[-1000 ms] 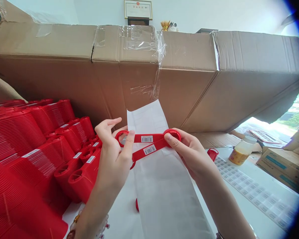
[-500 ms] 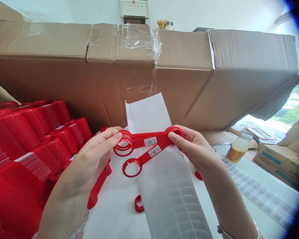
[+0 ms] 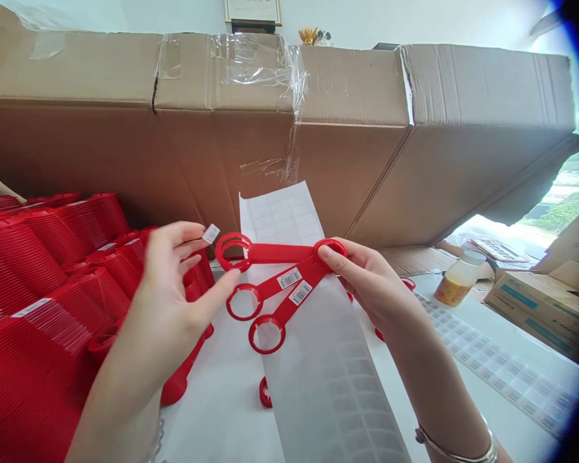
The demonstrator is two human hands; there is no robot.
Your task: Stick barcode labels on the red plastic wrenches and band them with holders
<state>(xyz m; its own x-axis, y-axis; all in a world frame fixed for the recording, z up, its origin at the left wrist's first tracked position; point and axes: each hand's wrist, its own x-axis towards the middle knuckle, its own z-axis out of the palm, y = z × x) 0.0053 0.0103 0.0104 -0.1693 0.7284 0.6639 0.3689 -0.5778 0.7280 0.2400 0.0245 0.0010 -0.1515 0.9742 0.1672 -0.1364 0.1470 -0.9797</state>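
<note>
The right hand (image 3: pixel 367 283) is pinching three red plastic double-ring openers (image 3: pixel 280 254) in a tight grip; the left hand (image 3: pixel 166 283) is spread open, a barcode sticker (image 3: pixel 211 233) clinging at a fingertip, over a label sheet (image 3: pixel 280 215).

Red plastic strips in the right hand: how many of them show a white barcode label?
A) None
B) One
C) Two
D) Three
C. The right hand holds three red ring-ended plastic strips; the lower two each carry a white barcode label, and the top strip shows none.
</note>
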